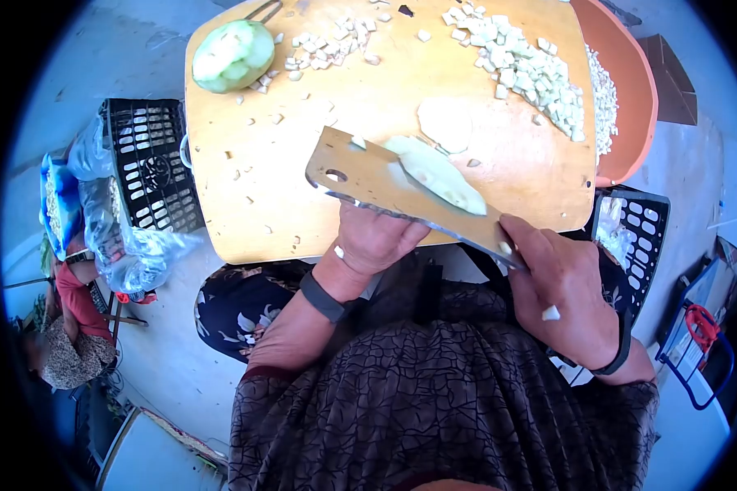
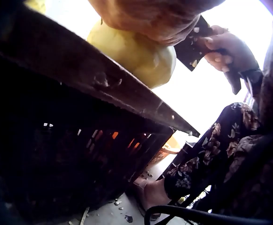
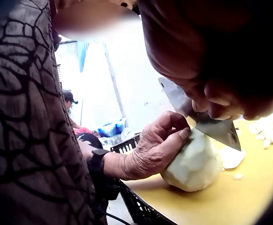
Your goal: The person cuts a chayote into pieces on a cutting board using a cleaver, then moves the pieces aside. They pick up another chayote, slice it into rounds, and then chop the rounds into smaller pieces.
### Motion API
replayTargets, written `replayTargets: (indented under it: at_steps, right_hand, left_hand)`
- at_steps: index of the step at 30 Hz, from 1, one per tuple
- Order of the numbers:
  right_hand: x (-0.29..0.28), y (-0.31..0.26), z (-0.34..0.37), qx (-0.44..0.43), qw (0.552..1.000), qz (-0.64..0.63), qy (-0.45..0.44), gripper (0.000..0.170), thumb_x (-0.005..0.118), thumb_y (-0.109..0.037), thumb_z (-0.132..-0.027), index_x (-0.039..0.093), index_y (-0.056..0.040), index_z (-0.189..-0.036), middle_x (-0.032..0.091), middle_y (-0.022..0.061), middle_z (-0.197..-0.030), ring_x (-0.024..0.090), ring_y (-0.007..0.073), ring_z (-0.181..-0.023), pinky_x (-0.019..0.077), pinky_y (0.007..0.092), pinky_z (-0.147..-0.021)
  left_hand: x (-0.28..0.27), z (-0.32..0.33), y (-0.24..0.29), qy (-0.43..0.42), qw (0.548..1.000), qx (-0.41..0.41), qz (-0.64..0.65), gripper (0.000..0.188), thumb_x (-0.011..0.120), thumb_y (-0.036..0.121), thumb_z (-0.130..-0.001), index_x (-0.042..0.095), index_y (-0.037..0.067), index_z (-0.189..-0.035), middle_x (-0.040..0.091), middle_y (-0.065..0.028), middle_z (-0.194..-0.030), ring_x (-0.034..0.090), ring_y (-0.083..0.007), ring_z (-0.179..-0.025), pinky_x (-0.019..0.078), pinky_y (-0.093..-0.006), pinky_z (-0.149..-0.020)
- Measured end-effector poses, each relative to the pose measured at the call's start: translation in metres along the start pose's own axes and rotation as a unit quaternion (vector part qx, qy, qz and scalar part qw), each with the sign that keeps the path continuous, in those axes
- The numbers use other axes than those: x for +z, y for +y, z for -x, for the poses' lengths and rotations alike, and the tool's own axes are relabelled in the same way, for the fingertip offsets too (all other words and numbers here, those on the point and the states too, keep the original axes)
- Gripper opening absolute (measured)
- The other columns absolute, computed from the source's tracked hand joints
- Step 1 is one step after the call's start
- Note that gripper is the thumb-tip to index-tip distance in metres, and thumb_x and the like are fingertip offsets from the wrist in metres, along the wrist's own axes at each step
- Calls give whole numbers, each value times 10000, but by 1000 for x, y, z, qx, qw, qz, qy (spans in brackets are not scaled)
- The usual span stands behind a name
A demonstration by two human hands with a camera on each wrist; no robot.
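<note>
Left hand gripping peeled vegetable on board, near edge, likely to steady it. Right hand clasping cleaver, seemingly for slicing control. Cubes heaped beside basin, presumably for easy sweeping in.

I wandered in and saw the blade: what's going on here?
A person is busy cutting: the right hand grips a cleaver, and the left hand holds a pale peeled vegetable on a board. A flat slice lies beyond the cleaver. Cubes are heaped on the board's far right, another pale vegetable sits at its far left, and an orange tub on the right holds diced bits.
</note>
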State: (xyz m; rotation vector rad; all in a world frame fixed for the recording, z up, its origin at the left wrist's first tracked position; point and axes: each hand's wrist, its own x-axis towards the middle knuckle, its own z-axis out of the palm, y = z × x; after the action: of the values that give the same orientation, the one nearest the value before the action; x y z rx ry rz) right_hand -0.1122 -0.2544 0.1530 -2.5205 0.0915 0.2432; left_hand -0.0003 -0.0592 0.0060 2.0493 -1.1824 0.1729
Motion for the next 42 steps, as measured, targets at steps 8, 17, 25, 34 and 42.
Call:
replayTargets:
  at_steps: [8,17,25,34,42]
  right_hand:
    - [-13,-8,13,38,997,-37,-51,480,593,95,-694,539,64,-1170,599,182,-746,611,359,-660,469,423,-584]
    - [-13,-4,10,58,994,-31,-93,458,594,96,-698,534,66,-1151,590,183,-741,605,376,-669,474,427,-595]
    - [-10,-2,5,69,991,-14,-117,486,607,93,-673,530,54,-1151,576,175,-734,606,368,-670,472,423,-590]
    - [-13,-3,8,59,995,-27,-80,421,591,105,-700,554,66,-1117,591,192,-768,612,375,-691,478,406,-596]
    - [-15,-3,10,55,995,-27,-72,455,596,112,-665,558,72,-1117,603,196,-791,617,382,-713,481,411,-606]
  left_hand:
    - [11,6,5,-15,798,-271,537,466,756,242,-803,610,113,-1226,613,-72,-1245,589,-287,-1158,454,-447,-996]
    - [27,26,-16,-69,934,-78,342,676,735,236,-856,405,111,-1433,512,-66,-1397,519,-231,-1270,428,-395,-1071]
    - [38,32,-14,-82,888,-166,421,642,698,270,-884,414,127,-1441,492,-63,-1426,496,-232,-1298,404,-398,-1098]
    - [16,20,-9,-69,970,-97,214,489,742,248,-785,607,160,-1246,621,-32,-1238,579,-258,-1182,452,-418,-1008]
    - [13,8,-7,-45,990,-36,126,434,778,232,-705,681,189,-1127,676,-13,-1120,628,-273,-1092,478,-427,-946]
